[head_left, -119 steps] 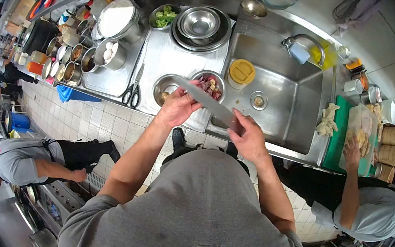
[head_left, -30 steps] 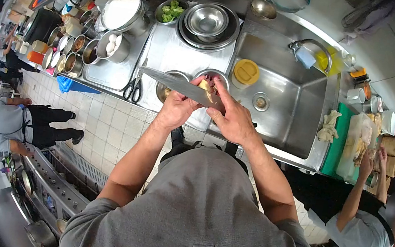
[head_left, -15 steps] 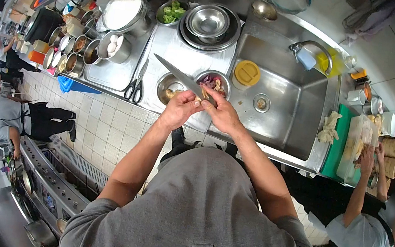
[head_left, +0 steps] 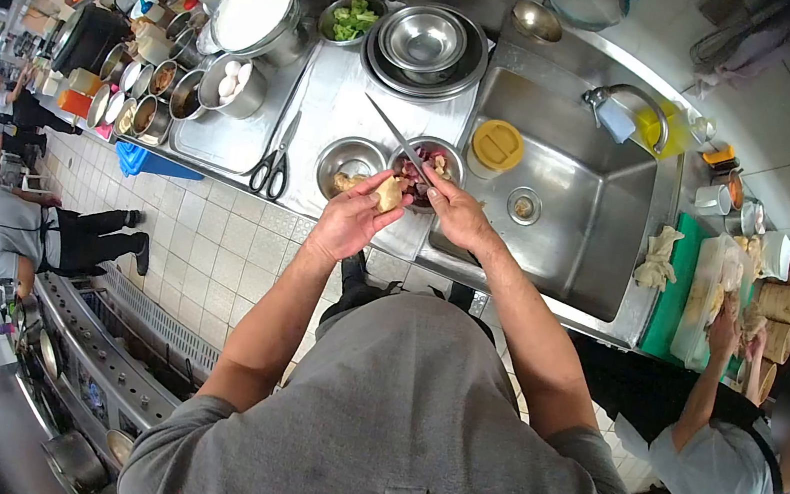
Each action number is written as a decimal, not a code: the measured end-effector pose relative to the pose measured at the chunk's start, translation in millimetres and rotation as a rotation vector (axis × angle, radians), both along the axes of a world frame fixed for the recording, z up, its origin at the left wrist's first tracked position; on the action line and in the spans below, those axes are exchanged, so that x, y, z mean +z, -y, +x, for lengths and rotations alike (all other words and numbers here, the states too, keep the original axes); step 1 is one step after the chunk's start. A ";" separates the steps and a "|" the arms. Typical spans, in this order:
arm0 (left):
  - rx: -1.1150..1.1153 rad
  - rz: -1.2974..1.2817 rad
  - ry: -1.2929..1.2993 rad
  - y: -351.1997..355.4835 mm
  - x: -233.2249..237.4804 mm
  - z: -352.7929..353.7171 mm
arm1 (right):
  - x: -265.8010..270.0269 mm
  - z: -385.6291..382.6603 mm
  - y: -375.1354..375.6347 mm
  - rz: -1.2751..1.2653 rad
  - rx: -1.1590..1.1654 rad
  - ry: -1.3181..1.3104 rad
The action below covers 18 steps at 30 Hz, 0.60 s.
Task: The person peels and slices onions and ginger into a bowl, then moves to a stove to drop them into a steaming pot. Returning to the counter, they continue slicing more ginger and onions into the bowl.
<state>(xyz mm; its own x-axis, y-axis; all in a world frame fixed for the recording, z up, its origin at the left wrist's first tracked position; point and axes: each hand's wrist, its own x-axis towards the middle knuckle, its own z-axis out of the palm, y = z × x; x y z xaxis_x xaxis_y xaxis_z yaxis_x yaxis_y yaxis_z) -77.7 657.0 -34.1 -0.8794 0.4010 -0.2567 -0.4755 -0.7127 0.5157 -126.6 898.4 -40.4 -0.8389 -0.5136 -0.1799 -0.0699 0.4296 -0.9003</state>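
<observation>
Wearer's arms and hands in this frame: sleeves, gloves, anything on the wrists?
Grey short-sleeved T-shirt; forearms bare. No gloves on left hand or right hand; no watch, ring or wristband visible.

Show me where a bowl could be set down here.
Bare steel lies between the scissors, the stacked bowls and the two small bowls. The sink floor right of the yellow-lidded tub is open too. Crowded: the seasoning pots at left, and over those bowls, where the left hand grips a pale chunk and the right hand a knife.
</observation>
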 end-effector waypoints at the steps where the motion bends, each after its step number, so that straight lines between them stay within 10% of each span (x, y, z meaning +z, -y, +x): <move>1: 0.021 0.011 0.001 0.3 -0.5 0.6 | 3.5 -1.3 0.1 0.069 -0.029 0.049; 14: 0.183 -0.101 -0.073 -6.4 -7.3 0.6 | -7.0 9.6 16.0 0.178 -0.155 -0.137; 18: 0.219 -0.092 -0.075 -5.3 -10.1 1.3 | 67.2 30.5 14.6 0.242 -0.028 -0.029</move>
